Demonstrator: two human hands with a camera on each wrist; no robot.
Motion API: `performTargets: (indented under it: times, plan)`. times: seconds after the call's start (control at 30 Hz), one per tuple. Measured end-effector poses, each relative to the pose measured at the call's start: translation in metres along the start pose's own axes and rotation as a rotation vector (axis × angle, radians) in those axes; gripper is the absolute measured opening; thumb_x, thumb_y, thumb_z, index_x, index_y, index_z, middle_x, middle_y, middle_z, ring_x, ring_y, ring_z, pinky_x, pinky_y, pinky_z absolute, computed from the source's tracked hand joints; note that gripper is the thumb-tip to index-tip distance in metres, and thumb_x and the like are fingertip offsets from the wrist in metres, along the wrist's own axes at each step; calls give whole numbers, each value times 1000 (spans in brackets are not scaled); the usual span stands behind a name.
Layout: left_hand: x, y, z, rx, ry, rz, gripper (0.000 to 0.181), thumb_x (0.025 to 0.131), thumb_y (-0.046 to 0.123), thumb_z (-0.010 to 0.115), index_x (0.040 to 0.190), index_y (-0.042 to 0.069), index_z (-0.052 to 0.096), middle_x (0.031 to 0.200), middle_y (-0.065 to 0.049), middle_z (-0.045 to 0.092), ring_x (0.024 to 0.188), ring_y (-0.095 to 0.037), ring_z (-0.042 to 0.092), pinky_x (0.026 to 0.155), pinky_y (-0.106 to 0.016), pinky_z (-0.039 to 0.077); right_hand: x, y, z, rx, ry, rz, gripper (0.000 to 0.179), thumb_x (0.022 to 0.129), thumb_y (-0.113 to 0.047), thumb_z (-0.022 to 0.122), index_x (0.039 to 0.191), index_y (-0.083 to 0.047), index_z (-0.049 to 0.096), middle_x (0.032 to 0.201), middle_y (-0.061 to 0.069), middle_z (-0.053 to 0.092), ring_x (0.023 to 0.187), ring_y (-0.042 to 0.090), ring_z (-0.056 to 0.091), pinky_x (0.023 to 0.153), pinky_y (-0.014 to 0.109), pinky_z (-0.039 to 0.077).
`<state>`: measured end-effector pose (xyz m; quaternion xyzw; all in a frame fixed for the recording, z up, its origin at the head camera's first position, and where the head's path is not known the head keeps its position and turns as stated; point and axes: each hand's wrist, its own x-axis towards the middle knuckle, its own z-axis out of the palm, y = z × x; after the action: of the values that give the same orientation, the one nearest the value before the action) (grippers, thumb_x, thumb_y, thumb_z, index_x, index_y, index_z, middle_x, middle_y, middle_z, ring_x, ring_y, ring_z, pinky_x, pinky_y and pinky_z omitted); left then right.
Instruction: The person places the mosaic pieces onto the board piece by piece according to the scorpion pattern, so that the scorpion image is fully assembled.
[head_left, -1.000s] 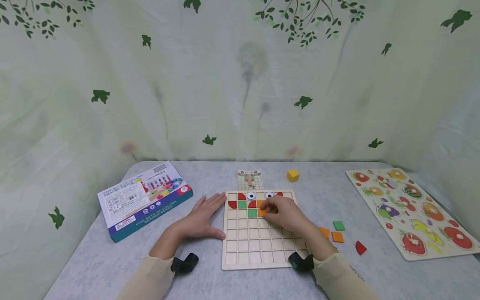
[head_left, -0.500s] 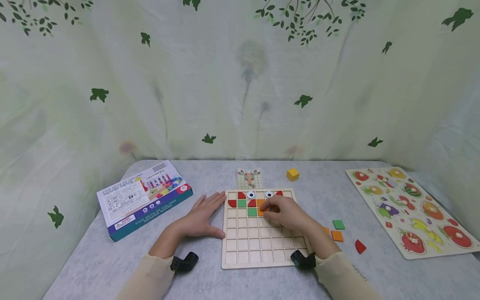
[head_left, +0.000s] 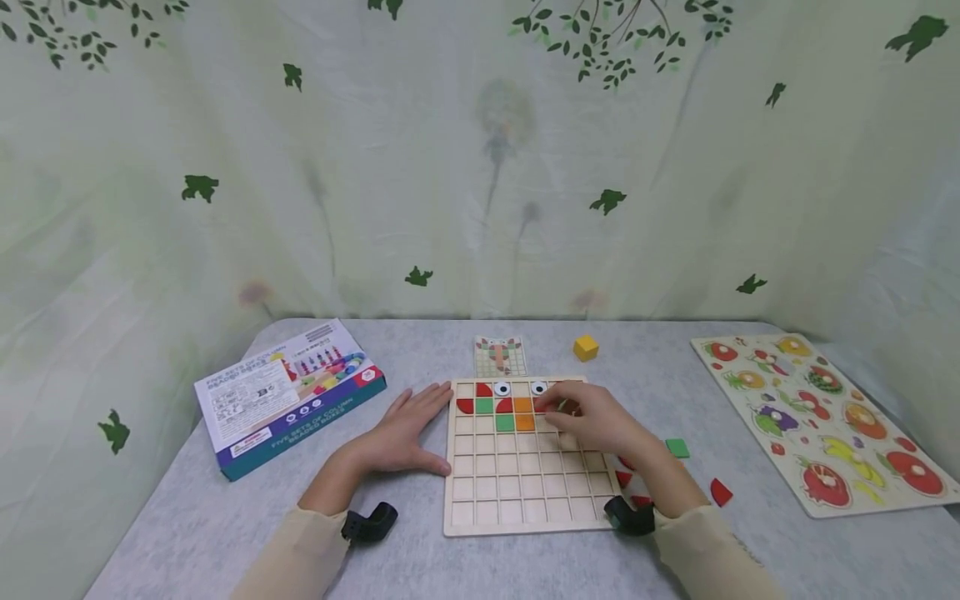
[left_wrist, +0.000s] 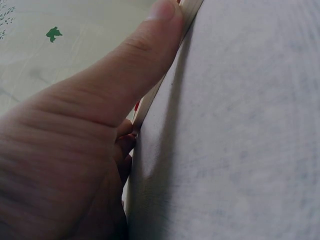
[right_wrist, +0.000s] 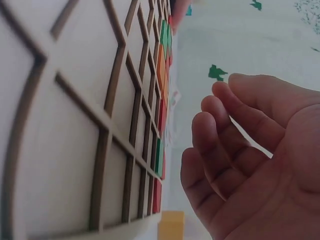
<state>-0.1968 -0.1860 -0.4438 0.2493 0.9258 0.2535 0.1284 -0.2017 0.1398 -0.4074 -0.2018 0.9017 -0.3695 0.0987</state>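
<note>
A wooden grid board (head_left: 510,492) lies in the middle of the table, its upper rows partly filled with colored tiles. My left hand (head_left: 397,437) lies with fingers spread along the board's left edge; in the left wrist view, the thumb (left_wrist: 145,55) touches that edge. Over the upper right cells hovers my right hand (head_left: 585,412), hiding some tiles beneath it. Its fingers (right_wrist: 210,145) are loosely bent, with nothing visible between them in the right wrist view. Left of these fingertips, an orange square tile (head_left: 524,422) sits in a cell, below another orange one.
Behind the board lies a pattern card (head_left: 500,357), near a yellow cube (head_left: 586,348). A boxed set (head_left: 292,400) is at left, a fruit puzzle board (head_left: 825,425) at right. A green tile (head_left: 677,448) and red pieces (head_left: 721,492) lie near my right forearm.
My right hand has left the lower orange tile and moved rightward, leaving it fully visible. The forearm now covers the loose orange tiles and uncovers red pieces. The left hand stays put.
</note>
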Motion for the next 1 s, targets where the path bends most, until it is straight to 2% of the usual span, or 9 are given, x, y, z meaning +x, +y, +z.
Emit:
performTargets:
  times: [0.33,0.5,0.77,1.0]
  plan:
    - [-2,-1,0,1,-8,-4,118,73,60,81,161,11,18,170,-5,15,158,-30,8,126,-57,-2,-18,7,-19,-13,57,28,20,96,-17,67,115,-14,71,97,-2,66,87,16,58,74,27,52]
    - [0,-1,0,-3,4,18,117,74,59,81,160,8,20,169,-9,17,157,-33,9,125,-60,-2,-28,15,-29,-58,98,29,18,96,-18,67,113,-14,70,104,-3,68,92,16,59,80,29,53]
    - [1,-1,1,6,-3,24,117,75,61,79,161,9,19,169,-8,16,158,-32,8,125,-59,-2,-45,30,-46,-98,143,101,19,97,-17,65,115,-15,70,111,1,68,96,18,57,84,31,51]
    - [1,-1,2,2,-1,18,117,74,60,80,160,9,20,169,-7,17,158,-31,8,126,-58,-2,-53,46,-56,-96,139,133,23,96,-20,65,118,-14,68,116,6,69,98,19,58,86,30,51]
